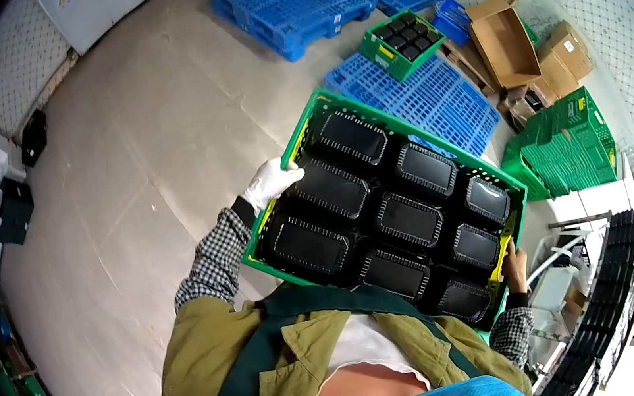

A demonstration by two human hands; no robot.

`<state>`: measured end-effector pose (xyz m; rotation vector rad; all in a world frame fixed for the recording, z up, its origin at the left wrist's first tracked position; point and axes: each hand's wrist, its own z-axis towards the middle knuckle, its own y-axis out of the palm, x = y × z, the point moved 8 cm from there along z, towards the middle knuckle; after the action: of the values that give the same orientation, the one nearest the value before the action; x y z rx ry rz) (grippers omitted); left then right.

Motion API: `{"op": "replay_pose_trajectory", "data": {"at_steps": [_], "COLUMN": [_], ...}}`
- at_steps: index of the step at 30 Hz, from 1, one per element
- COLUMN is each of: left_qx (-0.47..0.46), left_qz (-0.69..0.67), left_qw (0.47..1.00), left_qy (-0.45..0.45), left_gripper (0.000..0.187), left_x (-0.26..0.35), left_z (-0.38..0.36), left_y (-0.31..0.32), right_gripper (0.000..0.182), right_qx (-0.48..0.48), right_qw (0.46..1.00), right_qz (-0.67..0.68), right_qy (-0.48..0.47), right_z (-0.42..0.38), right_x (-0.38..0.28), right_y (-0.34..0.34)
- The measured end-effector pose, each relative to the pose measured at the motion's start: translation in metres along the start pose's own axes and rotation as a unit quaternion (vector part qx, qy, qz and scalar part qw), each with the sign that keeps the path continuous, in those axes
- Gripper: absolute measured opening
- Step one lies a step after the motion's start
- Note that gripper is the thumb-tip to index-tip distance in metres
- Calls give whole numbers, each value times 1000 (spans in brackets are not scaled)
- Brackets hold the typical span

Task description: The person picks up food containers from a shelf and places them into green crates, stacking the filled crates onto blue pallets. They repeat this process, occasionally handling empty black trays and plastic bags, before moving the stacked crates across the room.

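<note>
A green crate (392, 114) is held in front of my body, with several black plastic containers (409, 219) laid out in rows inside. My left hand (272, 184), in a white glove, grips the crate's left end at a yellow handle area. At the crate's right end, my bare right hand (515, 268) is closed on the rim beside a yellow strip; its fingers are partly hidden.
Beyond the crate lies a blue pallet (421, 108) bearing a smaller-looking green crate (401, 67) of black containers. More blue pallets (283, 2) are behind. Stacked green crates (567, 149), cardboard boxes (505, 45) and a rack of black trays (607, 304) stand at right.
</note>
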<state>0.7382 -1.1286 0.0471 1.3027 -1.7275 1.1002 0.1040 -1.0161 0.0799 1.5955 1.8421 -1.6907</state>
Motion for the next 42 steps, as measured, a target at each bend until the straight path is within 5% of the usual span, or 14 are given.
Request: {"op": "replay_pose_trajectory", "data": {"at_steps": [5,8,12,13,16,20,23,24,30,36,42], "left_qx": [39,34,57,35,-3,-91,-133,-136,-154,-253,-371], "left_qz": [-71,-77,45,48,99,91,193,206,271,245,230], "left_qw": [996,995,991,997,992,990,962,953,928,931,900], "left_qy": [-45,-61,110,45,72,65,142,177,203,92,9], "left_gripper": [19,20,24,27,30,31,31,31,27,25,26], "left_x": [18,40,78,85,143,202,254,260,337,366,418], "left_z": [86,155,293,324,420,540,647,626,758,740,850], "left_y": [-75,-115,-165,-177,-200,-171,-139,-115,-62,-14,111], "right_gripper": [40,35,42,45,38,39,38,38,39,37,39], "right_qx": [-32,-31,9,1,56,117,173,183,232,243,277], "right_qw": [998,1000,999,999,994,982,962,957,921,914,866], "right_qz": [-13,1,37,39,76,98,151,165,219,234,269], "right_qy": [-52,3,-20,-32,53,113,151,155,222,226,318], "right_z": [105,166,217,222,234,231,252,234,295,279,320], "right_x": [-116,-168,-209,-220,-233,-256,-268,-241,-268,-250,-248], "right_y": [79,127,186,201,232,233,248,234,251,233,235]}}
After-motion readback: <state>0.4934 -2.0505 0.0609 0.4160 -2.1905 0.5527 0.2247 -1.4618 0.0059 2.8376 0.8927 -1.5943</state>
